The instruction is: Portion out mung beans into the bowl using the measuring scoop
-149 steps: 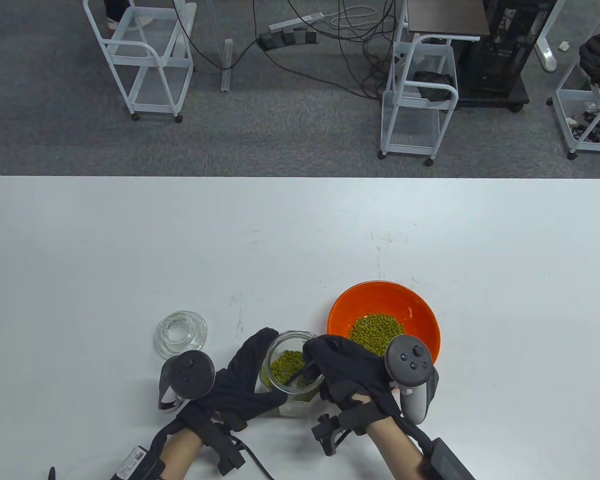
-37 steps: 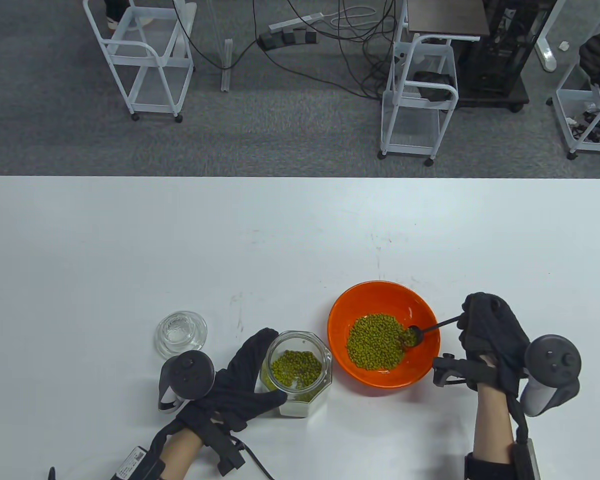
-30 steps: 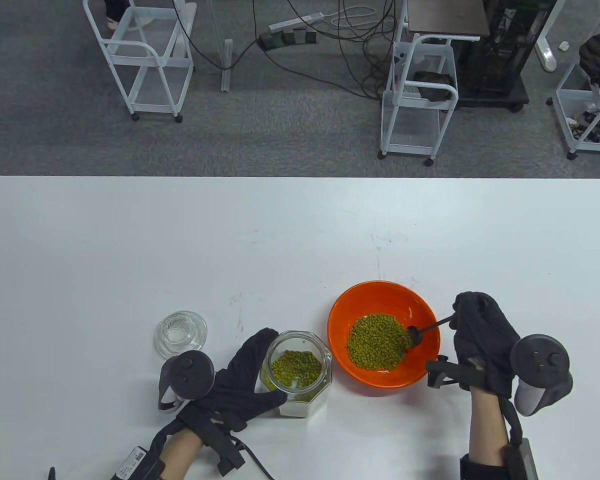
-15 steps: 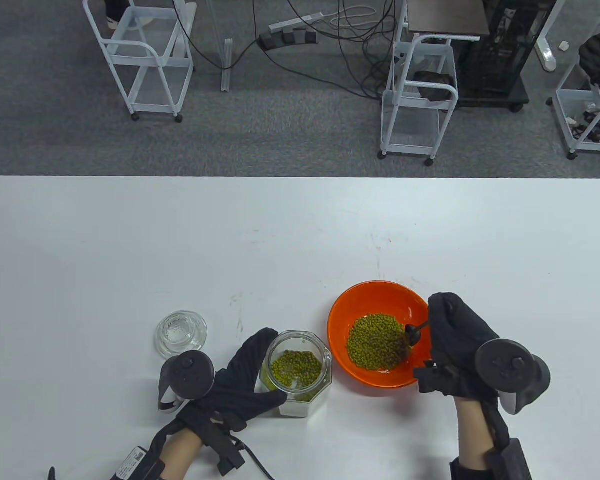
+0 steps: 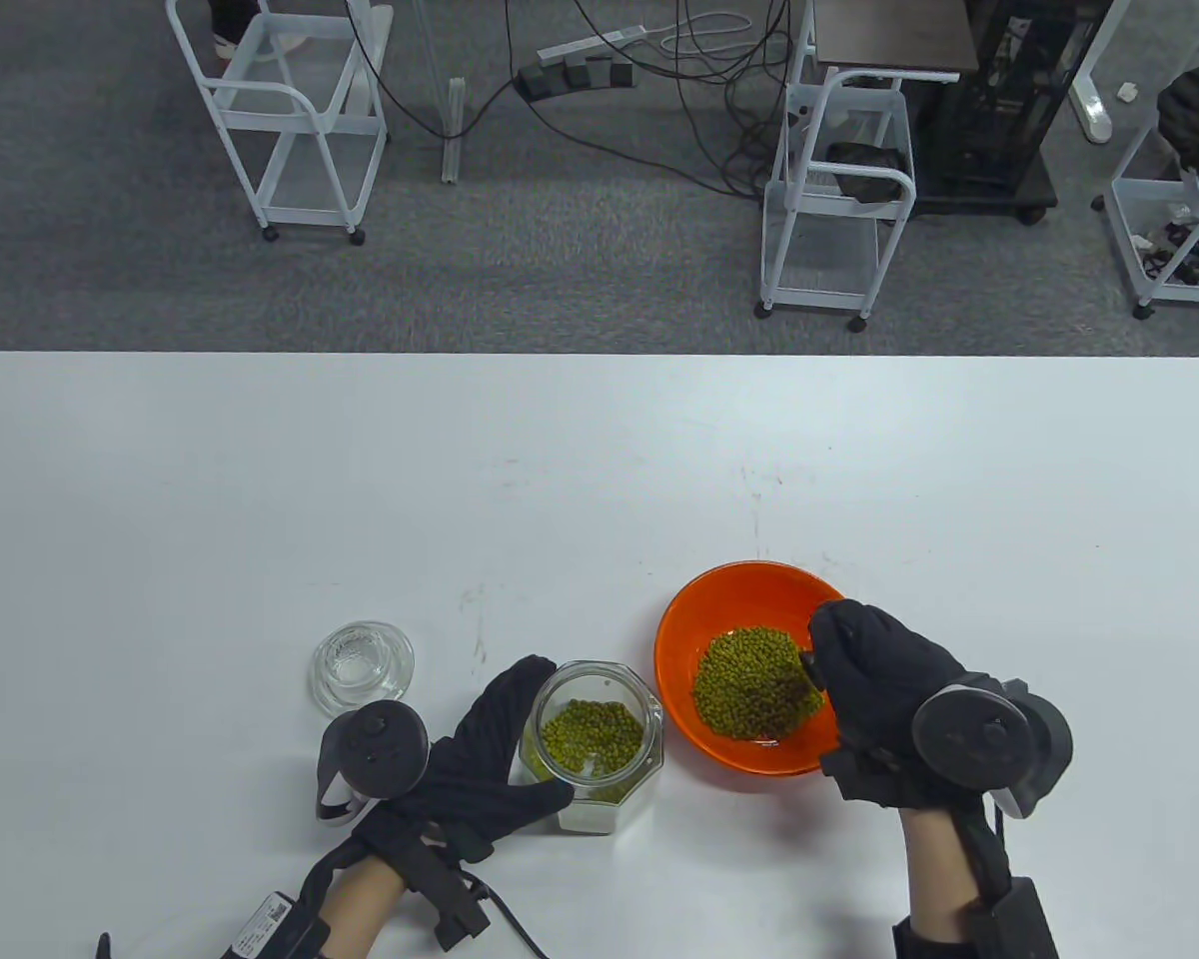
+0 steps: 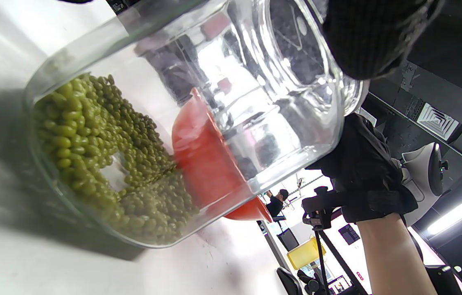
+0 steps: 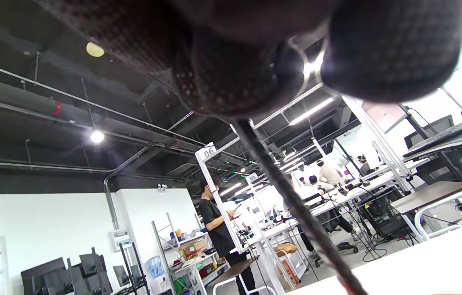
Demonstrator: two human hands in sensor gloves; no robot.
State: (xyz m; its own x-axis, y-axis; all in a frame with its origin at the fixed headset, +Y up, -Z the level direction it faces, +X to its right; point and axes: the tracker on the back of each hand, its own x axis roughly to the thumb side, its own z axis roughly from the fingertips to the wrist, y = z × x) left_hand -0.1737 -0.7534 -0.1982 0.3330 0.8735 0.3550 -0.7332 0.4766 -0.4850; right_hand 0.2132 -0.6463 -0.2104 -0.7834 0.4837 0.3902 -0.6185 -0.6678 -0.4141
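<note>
— How far along are you?

— Partway, I judge. At the lower middle of the table view my left hand [image 5: 480, 769] wraps the open jar [image 5: 592, 741], which has beans [image 5: 592, 729] left in it. Just right of it, the bowl [image 5: 749, 591] already holds a good heap [image 5: 749, 679].

— And your right hand?

— My right hand [image 5: 884, 689] hangs over the bowl's right rim, wrist rolled, fingers pinched on the scoop [image 7: 292, 205] handle. The scoop's cup is hidden under my glove, so I can't tell whether it's emptied.

— The lid?

— Lid [image 5: 362, 667] lies left of the jar, untouched.
</note>
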